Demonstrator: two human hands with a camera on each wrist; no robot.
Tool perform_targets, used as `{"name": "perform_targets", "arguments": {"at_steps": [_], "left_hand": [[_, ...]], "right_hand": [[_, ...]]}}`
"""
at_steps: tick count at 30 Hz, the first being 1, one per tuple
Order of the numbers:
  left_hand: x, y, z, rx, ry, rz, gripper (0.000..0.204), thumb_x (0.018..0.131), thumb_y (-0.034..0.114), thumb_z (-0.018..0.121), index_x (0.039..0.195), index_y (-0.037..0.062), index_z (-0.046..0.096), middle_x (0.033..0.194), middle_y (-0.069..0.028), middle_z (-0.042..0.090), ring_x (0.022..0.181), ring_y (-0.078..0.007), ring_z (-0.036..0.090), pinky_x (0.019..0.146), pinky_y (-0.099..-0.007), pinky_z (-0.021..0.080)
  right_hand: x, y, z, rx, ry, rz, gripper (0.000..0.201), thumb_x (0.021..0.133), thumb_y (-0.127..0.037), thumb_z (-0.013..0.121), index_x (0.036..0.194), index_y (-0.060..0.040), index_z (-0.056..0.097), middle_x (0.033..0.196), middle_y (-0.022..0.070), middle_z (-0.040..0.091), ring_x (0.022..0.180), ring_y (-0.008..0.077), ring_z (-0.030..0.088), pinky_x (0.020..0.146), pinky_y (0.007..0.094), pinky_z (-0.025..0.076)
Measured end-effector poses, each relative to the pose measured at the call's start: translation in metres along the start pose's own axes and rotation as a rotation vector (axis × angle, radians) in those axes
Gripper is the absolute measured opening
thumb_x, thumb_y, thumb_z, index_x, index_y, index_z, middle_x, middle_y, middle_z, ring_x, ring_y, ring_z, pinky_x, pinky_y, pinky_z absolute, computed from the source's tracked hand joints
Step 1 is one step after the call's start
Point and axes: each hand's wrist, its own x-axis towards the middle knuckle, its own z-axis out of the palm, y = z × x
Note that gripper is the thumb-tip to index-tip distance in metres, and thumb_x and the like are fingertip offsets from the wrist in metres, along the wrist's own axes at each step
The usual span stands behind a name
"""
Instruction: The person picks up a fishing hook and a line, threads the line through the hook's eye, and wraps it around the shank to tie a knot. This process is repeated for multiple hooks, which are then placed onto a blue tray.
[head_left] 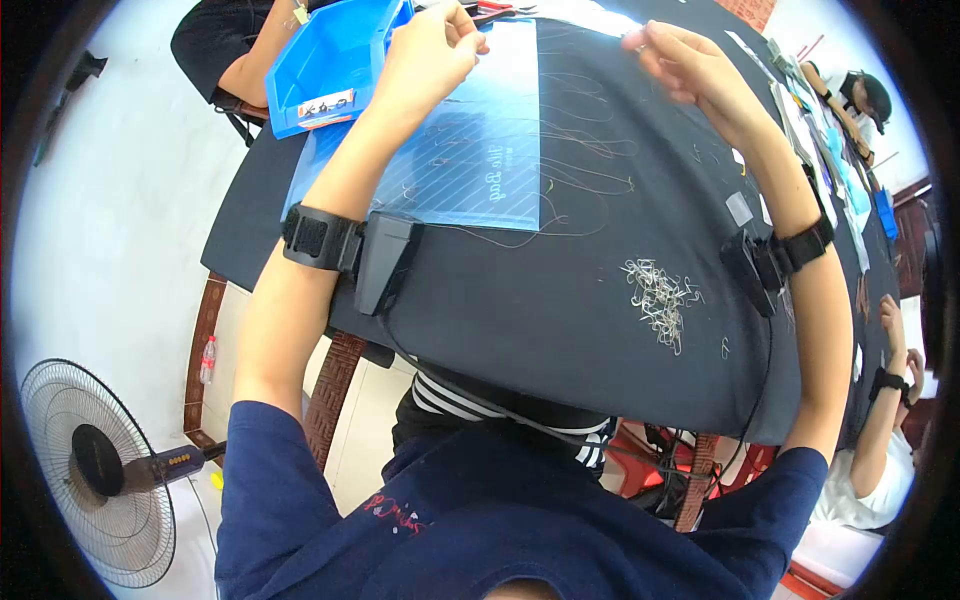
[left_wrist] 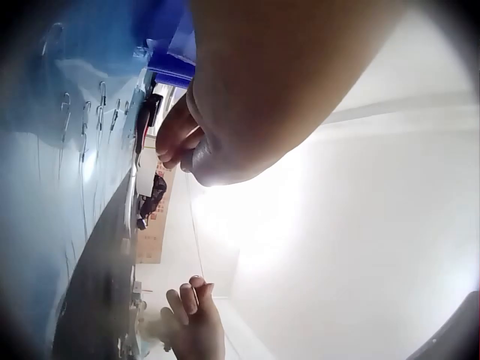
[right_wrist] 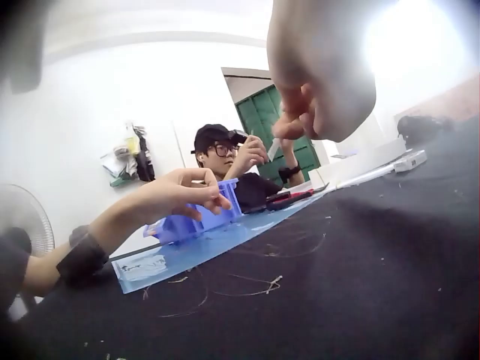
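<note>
The blue file bag lay flat at the far left of the black table, its cursive print reading "File Bag" upside down to you, and the blue bin beside it carried a label too small to read. Your left hand was raised over the bag's far edge, fingertips pinched together — on a thin line, it seemed. Your right hand hovered well to the right with fingers curled into a pinch; a heap of metal hooks lay nearer you.
</note>
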Motion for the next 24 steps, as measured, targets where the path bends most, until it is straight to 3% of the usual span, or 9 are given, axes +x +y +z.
{"name": "perform_targets", "arguments": {"at_steps": [3,4,7,12,15,18,21,24], "left_hand": [[-0.004,0.000,0.009,0.115,0.063,-0.024,0.014,0.080,0.016,0.064,0.078,0.0031,0.059,0.076,-0.0094,0.067,0.069,-0.0206,0.064,0.065,-0.0340,0.050],[-0.004,-0.001,0.009,0.166,0.050,-0.031,0.015,0.079,0.016,0.063,0.080,0.0024,0.060,0.076,-0.0154,0.066,0.075,-0.0292,0.065,0.071,-0.0379,0.050],[-0.007,-0.003,0.007,0.364,-0.010,0.003,0.014,0.082,0.014,0.062,0.082,0.0013,0.056,0.079,-0.0128,0.069,0.077,-0.0211,0.067,0.068,-0.0336,0.051],[-0.012,0.006,0.006,0.412,0.004,-0.030,0.016,0.080,0.014,0.065,0.082,0.0004,0.057,0.078,-0.0187,0.065,0.076,-0.0304,0.065,0.070,-0.0379,0.049],[-0.013,0.002,0.007,0.426,-0.014,-0.034,0.016,0.080,0.014,0.065,0.082,0.0000,0.057,0.079,-0.0194,0.064,0.076,-0.0322,0.064,0.069,-0.0386,0.049],[-0.013,0.000,0.008,0.450,-0.006,0.016,0.016,0.080,0.013,0.064,0.082,-0.0001,0.057,0.079,-0.0195,0.064,0.076,-0.0331,0.064,0.069,-0.0392,0.049],[-0.013,0.003,0.006,0.447,-0.036,-0.025,0.013,0.080,0.014,0.063,0.083,0.0025,0.058,0.081,-0.0186,0.064,0.082,-0.0352,0.063,0.073,-0.0425,0.048],[-0.016,0.003,0.005,0.493,-0.044,-0.012,0.014,0.079,0.013,0.064,0.082,0.0013,0.057,0.081,-0.0189,0.064,0.081,-0.0354,0.063,0.072,-0.0418,0.048]], "right_hand": [[0.011,0.018,0.004,-0.049,-0.027,0.025,0.037,0.094,-0.044,0.046,0.099,-0.0124,0.065,0.083,-0.0066,0.062,0.065,0.0005,0.041,0.052,0.0156,0.030],[0.014,0.020,0.005,-0.068,-0.074,0.041,0.036,0.094,-0.044,0.046,0.098,-0.0132,0.064,0.089,-0.0052,0.064,0.067,0.0012,0.042,0.053,0.0158,0.031],[0.026,0.028,0.012,-0.067,-0.197,0.103,0.034,0.094,-0.044,0.045,0.093,-0.0150,0.064,0.102,-0.0016,0.067,0.071,0.0033,0.045,0.056,0.0163,0.034],[0.033,0.049,0.019,0.020,-0.256,0.178,0.033,0.094,-0.042,0.044,0.090,-0.0157,0.063,0.105,0.0015,0.067,0.071,0.0054,0.048,0.056,0.0174,0.037],[0.033,0.061,0.017,-0.036,-0.145,0.111,0.033,0.094,-0.043,0.044,0.089,-0.0149,0.062,0.111,0.0032,0.066,0.074,0.0061,0.050,0.058,0.0182,0.038],[0.034,0.064,0.016,0.008,-0.108,0.154,0.035,0.093,-0.044,0.045,0.088,-0.0142,0.062,0.118,0.0043,0.063,0.075,0.0069,0.051,0.061,0.0194,0.039],[0.034,0.059,0.018,-0.008,-0.101,0.170,0.038,0.093,-0.045,0.045,0.090,-0.0130,0.064,0.114,0.0018,0.063,0.077,0.0072,0.051,0.063,0.0208,0.040],[0.036,0.065,0.021,-0.107,-0.043,0.177,0.036,0.092,-0.043,0.049,0.095,-0.0123,0.066,0.097,-0.0015,0.064,0.073,0.0053,0.050,0.060,0.0199,0.039]]}}
